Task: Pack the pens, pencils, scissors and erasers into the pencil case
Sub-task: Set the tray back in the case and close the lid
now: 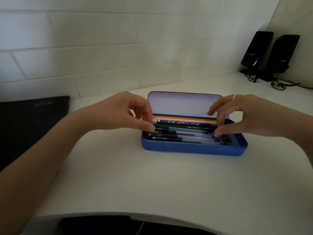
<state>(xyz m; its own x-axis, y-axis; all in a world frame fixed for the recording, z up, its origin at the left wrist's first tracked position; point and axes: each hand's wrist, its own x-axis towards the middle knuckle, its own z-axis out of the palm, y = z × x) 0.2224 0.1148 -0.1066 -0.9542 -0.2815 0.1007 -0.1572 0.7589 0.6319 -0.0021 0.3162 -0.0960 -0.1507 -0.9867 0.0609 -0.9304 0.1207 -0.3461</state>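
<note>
1. A blue pencil case (194,148) sits open on a white desk (152,184), its lid (184,104) standing upright at the back.
2. Inside the tray, black-capped pens (171,135) lie side by side along the front; behind them rest a dark green pencil (186,127), a patterned blue pencil (183,123) and an orange pencil (186,118), all lengthwise.
3. The left hand (122,111) reaches in from the left — thumb and fingertips curled and pinching the capped end of the rearmost pen, at the case's left end.
4. The right hand (243,114), a pale ring (234,97) on one finger, arches over the right end of the case; its thumb and forefinger close on the far ends of the pens, the other fingers curled above. Exactly which pen it pinches is hard to make out.
5. A closed dark laptop (30,126) lies at the left edge of the desk — two black speakers (271,53) stand in the far right corner with cables (279,83) trailing beside them, against a white tiled wall (101,48).
</note>
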